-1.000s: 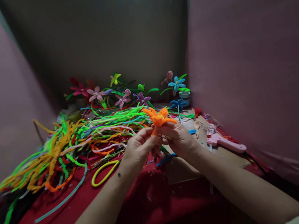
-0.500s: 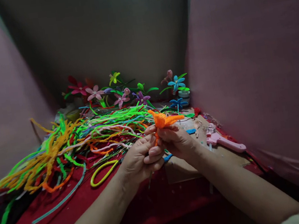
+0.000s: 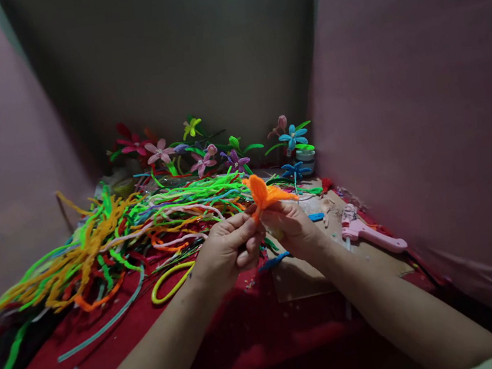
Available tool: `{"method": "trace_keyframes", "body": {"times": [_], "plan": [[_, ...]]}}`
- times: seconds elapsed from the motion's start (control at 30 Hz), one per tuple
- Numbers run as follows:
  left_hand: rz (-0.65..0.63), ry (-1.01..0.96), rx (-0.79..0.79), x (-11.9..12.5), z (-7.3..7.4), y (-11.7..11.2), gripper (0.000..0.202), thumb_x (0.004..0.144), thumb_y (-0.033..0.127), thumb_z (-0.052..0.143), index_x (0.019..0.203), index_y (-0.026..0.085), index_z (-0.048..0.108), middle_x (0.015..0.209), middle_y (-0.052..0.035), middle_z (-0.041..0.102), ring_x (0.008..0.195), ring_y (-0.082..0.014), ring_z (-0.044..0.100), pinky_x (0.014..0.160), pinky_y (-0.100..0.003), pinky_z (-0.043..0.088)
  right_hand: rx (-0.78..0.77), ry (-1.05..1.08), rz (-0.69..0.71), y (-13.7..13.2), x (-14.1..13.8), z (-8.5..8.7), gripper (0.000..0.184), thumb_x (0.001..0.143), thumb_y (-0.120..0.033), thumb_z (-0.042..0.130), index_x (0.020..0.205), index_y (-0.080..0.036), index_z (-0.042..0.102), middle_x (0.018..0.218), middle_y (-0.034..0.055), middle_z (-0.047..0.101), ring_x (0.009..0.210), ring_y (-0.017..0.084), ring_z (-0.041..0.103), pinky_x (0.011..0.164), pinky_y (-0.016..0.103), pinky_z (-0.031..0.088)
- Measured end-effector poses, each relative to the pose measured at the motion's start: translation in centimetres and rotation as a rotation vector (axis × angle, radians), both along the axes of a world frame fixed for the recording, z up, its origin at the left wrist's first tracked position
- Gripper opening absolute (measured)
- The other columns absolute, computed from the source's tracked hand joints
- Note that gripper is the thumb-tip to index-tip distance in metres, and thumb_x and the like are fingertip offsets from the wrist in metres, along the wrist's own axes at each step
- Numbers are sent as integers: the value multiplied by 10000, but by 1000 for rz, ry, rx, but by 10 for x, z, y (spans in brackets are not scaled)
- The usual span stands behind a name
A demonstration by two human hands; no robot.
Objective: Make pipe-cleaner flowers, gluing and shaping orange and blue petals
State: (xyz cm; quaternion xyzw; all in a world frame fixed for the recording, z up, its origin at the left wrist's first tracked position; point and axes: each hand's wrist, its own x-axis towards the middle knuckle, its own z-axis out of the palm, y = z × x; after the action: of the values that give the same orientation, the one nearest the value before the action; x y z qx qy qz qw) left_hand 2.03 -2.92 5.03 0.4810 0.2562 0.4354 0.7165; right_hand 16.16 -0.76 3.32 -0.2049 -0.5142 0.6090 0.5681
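Note:
An orange pipe-cleaner flower (image 3: 262, 192) is held up between my two hands, its fuzzy petals pointing up and to the right. My left hand (image 3: 231, 243) pinches the flower's base between thumb and fingers. On the other side, my right hand (image 3: 295, 226) is closed on the petals' lower part. Beneath the hands lie a blue pipe-cleaner piece (image 3: 275, 261) and a sheet of cardboard (image 3: 303, 280). The stem below the petals is mostly hidden by my fingers.
A big heap of coloured pipe cleaners (image 3: 84, 244) spreads over the red cloth (image 3: 243, 331) on the left. Yellow-handled scissors (image 3: 164, 298) lie near my left wrist. A pink glue gun (image 3: 372, 234) rests at the right. Finished flowers (image 3: 159, 152) stand along the back.
The orange flower has turned, so one rounded petal now faces me. My left fingers have shifted their hold at its base, uncovering more of the blue piece below.

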Motion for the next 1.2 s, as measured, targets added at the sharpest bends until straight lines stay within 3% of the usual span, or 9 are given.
{"method": "trace_keyframes", "body": {"times": [0.13,0.23,0.37,0.5,0.73,0.87,0.97,1.07,1.2], "plan": [[-195,-109,-114,-2,-2,0,196,818,313,569,721,145,543,460,108,304,318,9,77,305,-121,193,16,-27,52,-3,2,2,143,683,-318,693,759,-197,703,617,-18,595,579,102,499,610,249,402],[-178,-40,-56,-1,0,-1,243,817,355,558,693,147,543,455,103,307,312,-1,114,312,-138,213,-45,-10,37,-5,1,4,157,655,-324,709,739,-191,706,594,-16,593,538,94,473,557,239,380],[247,330,306,2,2,-2,173,765,324,623,727,157,599,555,27,527,426,-59,415,423,-176,324,-61,-10,-175,-3,-4,11,124,603,-276,742,678,-183,708,636,-16,606,544,82,422,529,224,357],[598,502,513,3,4,-3,209,756,290,631,598,171,561,497,37,476,451,-65,400,459,-183,295,26,-123,-194,1,-10,18,117,641,-305,729,707,-209,719,644,-18,594,614,109,469,619,250,413],[71,89,88,-14,3,11,241,765,368,630,676,160,548,423,70,406,319,-30,271,353,-159,223,290,-307,-245,1,-11,15,156,726,-357,657,743,-213,714,820,28,602,835,172,526,807,323,421],[-241,-48,-40,-22,-9,19,271,718,399,674,660,148,587,359,90,324,285,-14,169,316,-149,207,199,-268,-73,-4,-11,11,201,753,-360,625,644,-199,676,652,-5,567,643,127,503,676,289,439],[-306,-25,-68,-22,-13,21,293,709,413,678,632,142,600,358,83,324,288,-16,177,318,-155,206,129,-201,-55,-5,-12,5,157,740,-331,648,654,-202,673,639,-21,581,612,111,503,667,273,440],[-164,112,36,-21,-10,22,243,762,383,630,698,149,627,460,28,477,362,-54,363,386,-173,320,112,-185,-106,-5,-10,1,133,757,-332,637,729,-211,686,661,-13,605,647,130,539,685,285,448],[297,450,339,-25,4,20,166,748,319,656,807,163,658,795,-44,639,782,-153,574,710,-225,448,246,-249,-327,-6,-3,3,132,785,-330,612,815,-228,690,884,31,652,832,185,581,748,318,449]]}}
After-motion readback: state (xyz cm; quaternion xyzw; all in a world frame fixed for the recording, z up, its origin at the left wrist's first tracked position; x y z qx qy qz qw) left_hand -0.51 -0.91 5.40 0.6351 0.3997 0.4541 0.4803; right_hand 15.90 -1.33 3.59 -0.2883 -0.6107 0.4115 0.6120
